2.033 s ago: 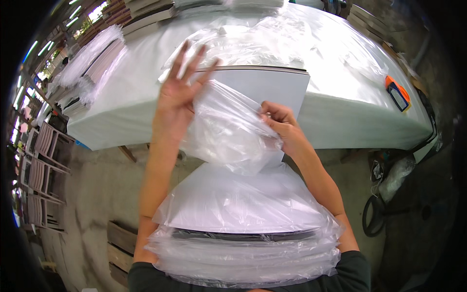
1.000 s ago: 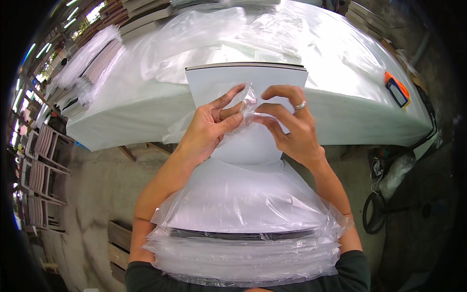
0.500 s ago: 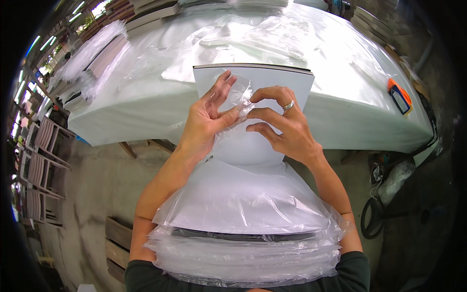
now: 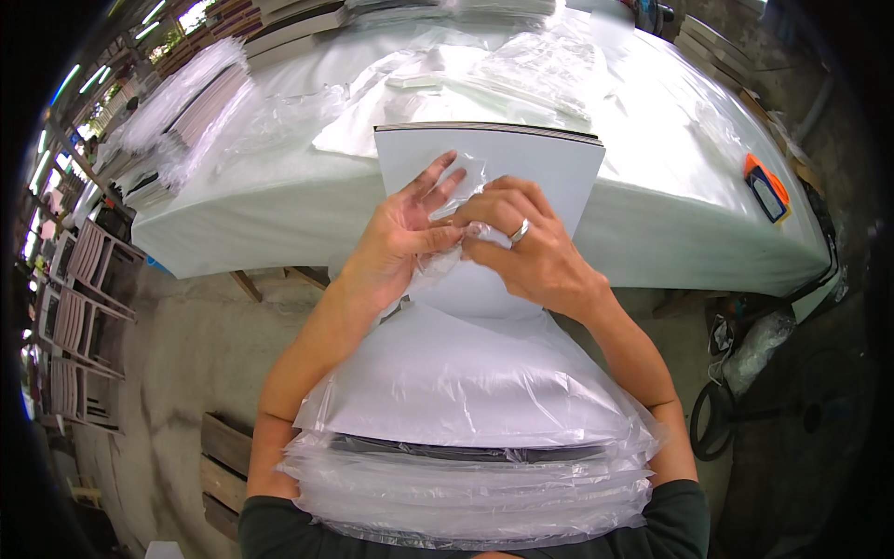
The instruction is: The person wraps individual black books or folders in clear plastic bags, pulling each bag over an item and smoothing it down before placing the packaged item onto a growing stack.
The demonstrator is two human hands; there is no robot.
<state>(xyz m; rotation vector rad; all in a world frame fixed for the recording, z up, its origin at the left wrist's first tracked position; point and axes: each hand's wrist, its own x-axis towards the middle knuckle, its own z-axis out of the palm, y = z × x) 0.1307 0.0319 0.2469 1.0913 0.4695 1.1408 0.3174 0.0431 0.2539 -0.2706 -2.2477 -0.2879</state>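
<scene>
My left hand point(image 4: 400, 228) is over a white rectangular board point(image 4: 563, 172) with a dark top edge. Its thumb presses on a crinkled piece of clear plastic film point(image 4: 438, 267), while its upper fingers stretch upward. My right hand point(image 4: 540, 247), with a ring on one finger, has its fingertips and thumb pinched on the same film, touching the left thumb. The board leans upright against the table's front edge. Against my body lie several white sheets in clear plastic bags point(image 4: 456, 382), their open-looking edges layered toward me. The film's far end is hidden by my fingers.
A long table point(image 4: 670, 224) with a pale cover spans the front. On it lie a plastic-covered stack point(image 4: 186, 102) at left, loose clear bags point(image 4: 531, 79) behind the board, and an orange and dark blue object point(image 4: 766, 189) at right. Chairs point(image 4: 79, 326) stand at left.
My right hand's fingers have closed from a spread, curved pose into a pinch on the film, moving slightly left toward the left thumb. The left hand has barely moved.
</scene>
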